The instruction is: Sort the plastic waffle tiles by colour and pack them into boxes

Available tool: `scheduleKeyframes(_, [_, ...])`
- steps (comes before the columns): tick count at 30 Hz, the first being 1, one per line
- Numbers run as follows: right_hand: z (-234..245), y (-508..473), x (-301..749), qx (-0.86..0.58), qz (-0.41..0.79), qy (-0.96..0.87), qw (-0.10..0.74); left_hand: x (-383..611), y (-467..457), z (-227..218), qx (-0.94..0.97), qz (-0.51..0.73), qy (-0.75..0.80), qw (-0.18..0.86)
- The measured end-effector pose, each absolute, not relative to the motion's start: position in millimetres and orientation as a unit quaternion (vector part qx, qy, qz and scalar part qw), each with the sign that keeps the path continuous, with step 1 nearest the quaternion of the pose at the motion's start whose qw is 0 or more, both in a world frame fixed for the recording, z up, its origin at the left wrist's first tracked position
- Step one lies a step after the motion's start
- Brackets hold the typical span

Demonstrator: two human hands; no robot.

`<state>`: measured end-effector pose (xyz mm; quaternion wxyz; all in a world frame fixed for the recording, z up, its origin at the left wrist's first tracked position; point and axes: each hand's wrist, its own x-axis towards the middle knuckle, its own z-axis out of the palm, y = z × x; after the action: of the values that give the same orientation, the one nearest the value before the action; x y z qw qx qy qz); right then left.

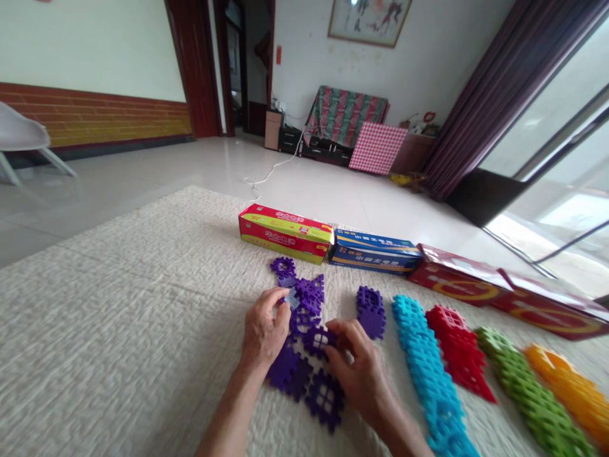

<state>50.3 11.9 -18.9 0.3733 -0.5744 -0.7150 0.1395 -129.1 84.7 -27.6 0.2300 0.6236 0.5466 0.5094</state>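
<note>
The left hand (267,325) comes in with its forearm slanting toward one o'clock, back of the hand up, thumb and forefinger bent and nearly closed on a greyish-blue piece (292,298). That piece is at about two o'clock from the knuckles, over a heap of purple pieces (310,295). The right hand (360,363) has its forearm slanting toward eleven o'clock; its thumb and forefinger, curved with a small gap behind the tips, pinch the three o'clock edge of a purple window piece (318,341). Its other fingers are mostly hidden. Another window piece (325,400) lies at six o'clock from the pinched one, on the mat (157,317). A purple stack (371,312) sits near the right hand, at about twelve o'clock.
</note>
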Motion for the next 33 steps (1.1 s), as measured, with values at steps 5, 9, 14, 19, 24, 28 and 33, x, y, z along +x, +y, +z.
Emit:
scheduleKeyframes(5, [-14.2,16.7,61.5,-0.563,0.054,-0.708,0.422,-129.5,85.1,-29.4,0.624,0.507,0.549,0.228])
scheduleKeyframes(9, [-10.0,13.3,69.4,-0.560,0.047,-0.745,0.359,-130.5,84.8,-29.4,0.630,0.497,0.552,0.226])
scheduleKeyframes(14, [0.3,0.0,80.5,-0.536,0.132,-0.797,0.244,-130.8,85.0,-30.0,0.635,0.493,0.552,0.221])
scheduleKeyframes(19, [2.4,-2.6,85.4,-0.532,0.128,-0.810,0.213,-130.3,85.8,-31.5,0.636,0.495,0.551,0.215])
scheduleKeyframes(24, [1.5,2.2,79.0,-0.527,0.128,-0.814,0.206,-130.3,85.1,-30.5,0.635,0.496,0.552,0.216])
scheduleKeyframes(28, [-2.3,0.9,81.8,-0.547,0.069,-0.797,0.245,-130.6,84.7,-29.5,0.634,0.494,0.552,0.222])
scheduleKeyframes(33, [-16.9,-2.8,102.2,-0.603,-0.133,-0.725,0.305,-130.6,85.2,-29.9,0.627,0.496,0.556,0.227])
